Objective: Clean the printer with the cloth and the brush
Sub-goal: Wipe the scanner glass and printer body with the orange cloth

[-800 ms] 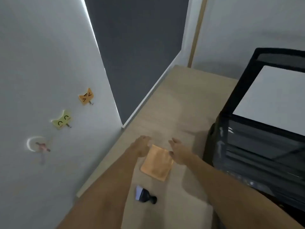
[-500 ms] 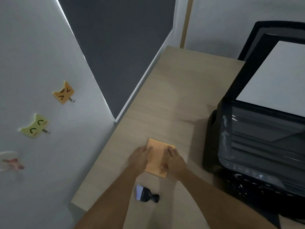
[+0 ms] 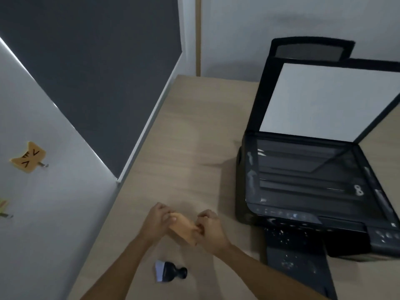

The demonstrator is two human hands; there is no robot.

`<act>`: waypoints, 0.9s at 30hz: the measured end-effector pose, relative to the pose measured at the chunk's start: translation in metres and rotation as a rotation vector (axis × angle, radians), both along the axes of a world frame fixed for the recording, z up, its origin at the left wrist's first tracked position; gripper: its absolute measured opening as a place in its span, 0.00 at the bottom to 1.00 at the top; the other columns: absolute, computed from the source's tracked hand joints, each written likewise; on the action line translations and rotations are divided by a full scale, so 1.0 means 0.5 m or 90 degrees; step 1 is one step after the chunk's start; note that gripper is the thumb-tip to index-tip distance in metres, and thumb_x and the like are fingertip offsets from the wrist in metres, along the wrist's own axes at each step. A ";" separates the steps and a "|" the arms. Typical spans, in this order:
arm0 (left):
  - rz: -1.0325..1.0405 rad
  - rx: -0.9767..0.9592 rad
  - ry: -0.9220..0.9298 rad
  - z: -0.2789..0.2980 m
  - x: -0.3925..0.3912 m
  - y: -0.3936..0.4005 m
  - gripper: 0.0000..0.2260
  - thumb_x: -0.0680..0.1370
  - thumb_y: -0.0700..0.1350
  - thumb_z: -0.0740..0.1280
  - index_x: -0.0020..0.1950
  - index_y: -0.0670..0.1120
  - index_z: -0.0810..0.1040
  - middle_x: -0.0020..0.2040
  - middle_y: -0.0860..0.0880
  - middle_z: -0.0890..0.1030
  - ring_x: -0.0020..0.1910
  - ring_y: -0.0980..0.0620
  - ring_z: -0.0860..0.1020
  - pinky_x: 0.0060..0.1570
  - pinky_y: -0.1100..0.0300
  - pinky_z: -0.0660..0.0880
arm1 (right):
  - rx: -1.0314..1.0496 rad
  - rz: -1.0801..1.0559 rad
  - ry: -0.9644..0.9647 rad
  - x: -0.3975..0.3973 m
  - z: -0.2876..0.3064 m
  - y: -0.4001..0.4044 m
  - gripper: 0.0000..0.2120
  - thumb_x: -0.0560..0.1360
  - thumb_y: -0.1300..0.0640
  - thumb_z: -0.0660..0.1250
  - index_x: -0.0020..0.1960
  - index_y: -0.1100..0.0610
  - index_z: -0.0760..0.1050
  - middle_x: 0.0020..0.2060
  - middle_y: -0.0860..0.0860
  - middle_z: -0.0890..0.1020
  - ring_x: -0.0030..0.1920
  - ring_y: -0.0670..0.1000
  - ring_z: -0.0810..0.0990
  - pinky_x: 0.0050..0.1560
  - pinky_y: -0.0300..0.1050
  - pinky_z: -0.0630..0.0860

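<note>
An orange cloth (image 3: 183,228) is held between both hands just above the wooden desk (image 3: 190,131). My left hand (image 3: 156,221) grips its left end and my right hand (image 3: 208,231) pinches its right end. A small black brush (image 3: 167,273) with pale bristles lies on the desk near the front, below my hands. The black printer (image 3: 307,187) stands to the right with its scanner lid (image 3: 324,100) raised, the white underside showing. Pale smudges mark the left edge of the glass, and crumbs speckle the output tray (image 3: 290,254).
A white wall with cat-shaped hooks (image 3: 28,158) runs along the left. A dark panel (image 3: 97,72) fills the corner behind the desk. The desk's left edge lies close to my left forearm.
Both hands went from lying flat on the cloth to gripping its ends and lifting it off the desk. The view swung right, showing more of the printer.
</note>
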State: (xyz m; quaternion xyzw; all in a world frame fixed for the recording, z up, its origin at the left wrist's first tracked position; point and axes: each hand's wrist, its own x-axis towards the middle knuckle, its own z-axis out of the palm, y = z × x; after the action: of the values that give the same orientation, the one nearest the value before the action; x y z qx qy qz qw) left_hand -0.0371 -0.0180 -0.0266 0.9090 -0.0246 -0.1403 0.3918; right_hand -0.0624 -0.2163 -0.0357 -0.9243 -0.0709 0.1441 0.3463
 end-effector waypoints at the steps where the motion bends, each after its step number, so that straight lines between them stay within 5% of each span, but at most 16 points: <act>1: 0.027 -0.039 0.009 0.016 0.003 -0.006 0.26 0.71 0.57 0.68 0.54 0.35 0.81 0.54 0.42 0.75 0.54 0.46 0.76 0.52 0.61 0.72 | 0.067 -0.021 -0.007 -0.009 0.032 -0.014 0.04 0.68 0.61 0.68 0.40 0.61 0.75 0.55 0.57 0.76 0.55 0.55 0.76 0.45 0.36 0.66; 3: 0.013 -0.149 0.055 0.060 0.011 -0.039 0.10 0.76 0.42 0.69 0.53 0.35 0.80 0.55 0.41 0.79 0.55 0.49 0.77 0.51 0.66 0.73 | 0.204 -0.110 0.017 -0.020 0.102 -0.040 0.09 0.66 0.62 0.69 0.33 0.55 0.68 0.52 0.56 0.78 0.53 0.51 0.78 0.42 0.38 0.69; 5: -0.017 -0.245 0.057 0.106 0.026 -0.094 0.04 0.77 0.36 0.66 0.49 0.36 0.79 0.45 0.43 0.81 0.46 0.52 0.78 0.46 0.65 0.74 | 0.376 -0.185 0.062 -0.023 0.173 -0.072 0.09 0.65 0.61 0.67 0.34 0.54 0.66 0.42 0.59 0.78 0.44 0.49 0.77 0.39 0.43 0.70; 7: -0.003 -0.337 0.048 0.160 0.045 -0.157 0.04 0.77 0.34 0.65 0.47 0.39 0.79 0.40 0.49 0.81 0.40 0.59 0.78 0.43 0.67 0.74 | 0.526 -0.227 0.144 -0.015 0.240 -0.113 0.08 0.64 0.60 0.65 0.41 0.55 0.68 0.37 0.56 0.72 0.37 0.49 0.73 0.32 0.41 0.70; 11: -0.015 -0.417 0.033 0.235 0.072 -0.268 0.05 0.75 0.35 0.68 0.45 0.44 0.81 0.35 0.55 0.83 0.35 0.64 0.78 0.37 0.71 0.75 | 0.701 -0.268 0.355 -0.001 0.334 -0.224 0.22 0.73 0.66 0.65 0.65 0.55 0.69 0.51 0.60 0.76 0.45 0.56 0.78 0.37 0.48 0.77; 15: 0.154 -0.430 -0.029 0.228 0.059 -0.339 0.06 0.79 0.42 0.65 0.49 0.41 0.80 0.44 0.48 0.80 0.39 0.63 0.77 0.43 0.70 0.73 | 0.544 -0.303 0.245 0.018 0.382 -0.319 0.14 0.76 0.65 0.63 0.61 0.61 0.73 0.50 0.59 0.79 0.45 0.55 0.80 0.34 0.43 0.78; 19: 0.237 -0.360 0.114 0.158 0.007 -0.366 0.19 0.83 0.49 0.52 0.68 0.43 0.73 0.68 0.44 0.74 0.65 0.49 0.73 0.61 0.60 0.67 | 0.266 -0.327 -0.044 0.096 0.379 -0.357 0.23 0.78 0.60 0.58 0.73 0.52 0.65 0.63 0.54 0.76 0.58 0.53 0.75 0.54 0.49 0.74; 21: 0.212 -0.357 0.235 0.126 -0.023 -0.386 0.22 0.83 0.55 0.49 0.74 0.50 0.66 0.75 0.48 0.66 0.73 0.46 0.65 0.68 0.51 0.62 | 0.063 -0.230 -0.104 0.137 0.346 -0.338 0.28 0.79 0.54 0.57 0.77 0.54 0.55 0.71 0.57 0.68 0.67 0.57 0.68 0.63 0.50 0.65; 23: 0.212 -0.391 0.318 0.117 -0.044 -0.409 0.23 0.81 0.59 0.47 0.75 0.56 0.62 0.76 0.51 0.64 0.74 0.46 0.62 0.70 0.46 0.59 | -0.141 -0.116 -0.039 0.164 0.292 -0.303 0.34 0.78 0.42 0.54 0.78 0.55 0.47 0.77 0.61 0.53 0.75 0.64 0.53 0.71 0.59 0.54; 25: 0.227 -0.425 0.354 0.115 -0.052 -0.424 0.24 0.81 0.60 0.47 0.75 0.55 0.61 0.76 0.53 0.64 0.74 0.48 0.63 0.70 0.47 0.58 | -0.233 -0.064 0.005 0.177 0.237 -0.271 0.40 0.76 0.31 0.45 0.78 0.55 0.43 0.78 0.60 0.42 0.76 0.64 0.40 0.73 0.64 0.44; 27: 0.222 -0.446 0.360 0.108 -0.052 -0.429 0.25 0.81 0.61 0.47 0.76 0.54 0.58 0.76 0.53 0.63 0.75 0.49 0.61 0.71 0.48 0.57 | -0.247 -0.039 -0.033 0.184 0.190 -0.255 0.38 0.77 0.33 0.38 0.78 0.57 0.39 0.78 0.57 0.38 0.76 0.60 0.35 0.73 0.64 0.37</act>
State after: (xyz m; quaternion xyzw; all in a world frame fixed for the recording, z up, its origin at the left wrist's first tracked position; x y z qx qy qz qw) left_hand -0.0633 -0.2324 0.0273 0.6393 0.1900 -0.2974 0.6832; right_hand 0.0298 -0.3436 0.0592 -0.9788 -0.0223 0.1204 0.1640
